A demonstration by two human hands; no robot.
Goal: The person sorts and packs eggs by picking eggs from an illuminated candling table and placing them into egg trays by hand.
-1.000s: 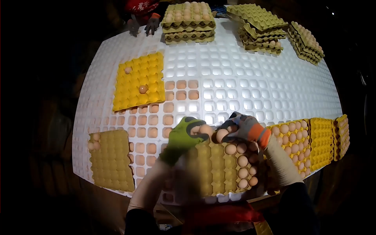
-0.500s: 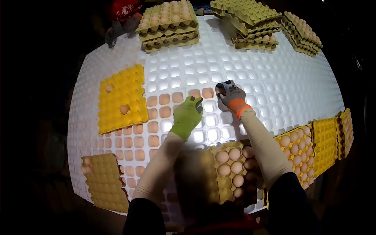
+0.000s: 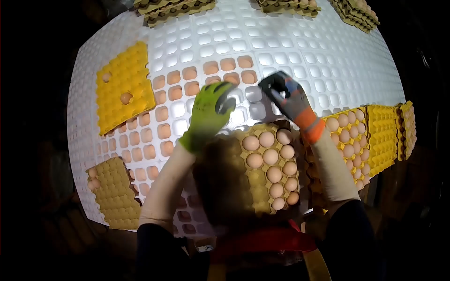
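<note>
My left hand (image 3: 213, 105), in a green glove, hovers over the white cell trays (image 3: 180, 126). Its fingers curl loosely, thumb apart, with nothing visible between them. To its right, my right hand (image 3: 286, 93), in a grey and black glove with an orange cuff, also hangs above the cells; a gap shows between its thumb and fingers. Just beyond both hands, eggs (image 3: 228, 64) sit down in rows of cells. Nearer my body stands a brown egg tray (image 3: 258, 187), with eggs (image 3: 270, 157) at its right side and its left part in shadow.
On the left lie a yellow egg tray (image 3: 124, 79) bearing two eggs and a brown tray (image 3: 115, 196). Yellow trays (image 3: 382, 136), some with eggs (image 3: 348, 151), stand at right. Stacked trays (image 3: 180, 9) line the far side.
The view has tipped downward. Both hands have drawn back from the far cells toward my body, and the right hand's fingers have parted. More eggs now show in the cells in front of them.
</note>
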